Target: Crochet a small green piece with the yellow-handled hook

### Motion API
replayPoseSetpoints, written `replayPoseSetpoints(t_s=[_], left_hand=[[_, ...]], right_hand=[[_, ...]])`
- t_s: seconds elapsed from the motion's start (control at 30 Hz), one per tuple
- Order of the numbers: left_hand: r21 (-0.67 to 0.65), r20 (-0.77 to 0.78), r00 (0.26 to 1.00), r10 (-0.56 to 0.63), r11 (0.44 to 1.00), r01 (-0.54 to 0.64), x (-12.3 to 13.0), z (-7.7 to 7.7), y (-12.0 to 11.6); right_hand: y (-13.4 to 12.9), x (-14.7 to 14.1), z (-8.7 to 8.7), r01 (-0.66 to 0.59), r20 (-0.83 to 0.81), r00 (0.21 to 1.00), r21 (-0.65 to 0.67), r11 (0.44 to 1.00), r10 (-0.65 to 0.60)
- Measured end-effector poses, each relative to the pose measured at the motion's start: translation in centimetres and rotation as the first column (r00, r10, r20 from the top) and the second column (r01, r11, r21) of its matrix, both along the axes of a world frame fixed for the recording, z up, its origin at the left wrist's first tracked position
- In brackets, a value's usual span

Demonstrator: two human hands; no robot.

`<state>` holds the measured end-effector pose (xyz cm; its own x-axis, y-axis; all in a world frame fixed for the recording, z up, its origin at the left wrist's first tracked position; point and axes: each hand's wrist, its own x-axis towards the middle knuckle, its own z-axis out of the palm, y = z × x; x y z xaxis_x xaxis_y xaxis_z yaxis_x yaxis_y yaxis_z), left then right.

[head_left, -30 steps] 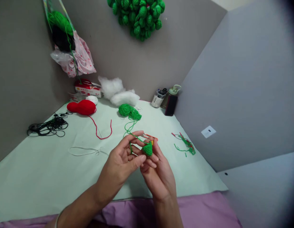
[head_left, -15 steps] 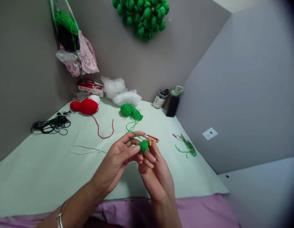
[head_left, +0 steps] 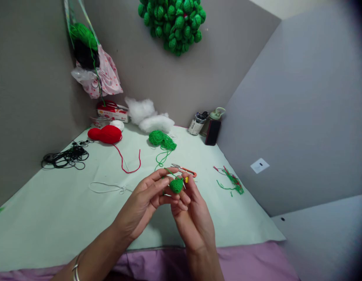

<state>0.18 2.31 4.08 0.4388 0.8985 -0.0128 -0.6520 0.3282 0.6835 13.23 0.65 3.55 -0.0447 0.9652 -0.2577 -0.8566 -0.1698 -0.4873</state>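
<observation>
Between my hands is a small green crocheted piece (head_left: 176, 185), cup-like in shape. My left hand (head_left: 148, 193) grips its left side, the thumb near its edge and a strand of green yarn running over the raised index finger. My right hand (head_left: 192, 212) pinches a crochet hook (head_left: 186, 179), of which little more than a yellow part shows; its tip is hidden. Fingers of the right hand also lie behind and under the piece. The strand leads back towards a green yarn ball (head_left: 156, 137) on the table. Just beyond my fingers lie orange-handled thread snips (head_left: 188, 171).
Red yarn (head_left: 106, 134), black cord (head_left: 66, 157) and a white strand (head_left: 103, 187) lie left. White stuffing (head_left: 156, 121), a pen cup (head_left: 195, 125) and a phone (head_left: 212, 132) stand at the back. Green scraps (head_left: 234, 183) lie right. A bag (head_left: 109, 76) hangs above.
My left thumb has drawn back from the front of the crocheted piece to its left edge, so more of the piece shows. The whole view has shifted slightly.
</observation>
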Motion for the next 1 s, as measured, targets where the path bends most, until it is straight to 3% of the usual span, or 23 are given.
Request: replayPoseSetpoints(t_s=[0.17, 0.4, 0.7, 0.83, 1.0], left_hand=[[0.076, -0.110, 0.992, 0.055, 0.996, -0.047, -0.3, -0.4, -0.1], [0.190, -0.241, 0.966, 0.090, 0.981, -0.044, -1.0, -1.2, -0.6], [0.185, -0.228, 0.972, 0.058, 0.983, -0.016, -0.9, -1.6, -1.1], [0.197, -0.234, 0.971, 0.056, 0.980, -0.009, -1.0, -1.8, -1.2], [0.214, -0.347, 0.937, 0.035, 0.976, 0.042, -1.3, -1.9, -1.6]], right_hand=[[-0.2, -0.4, 0.0, 0.169, 0.222, 0.953, 0.169, 0.971, -0.204], [-1.7, 0.1, -0.5, 0.243, 0.481, 0.754, 0.430, 0.870, -0.448], [-2.4, 0.8, -2.3, 0.129, 0.596, 0.588, 0.598, 0.791, -0.546], [-3.0, 1.4, -2.6, 0.067, 0.655, 0.536, 0.596, 0.800, -0.533], [-3.5, 1.8, -2.8, 0.074, 0.663, 0.522, 0.591, 0.803, -0.536]])
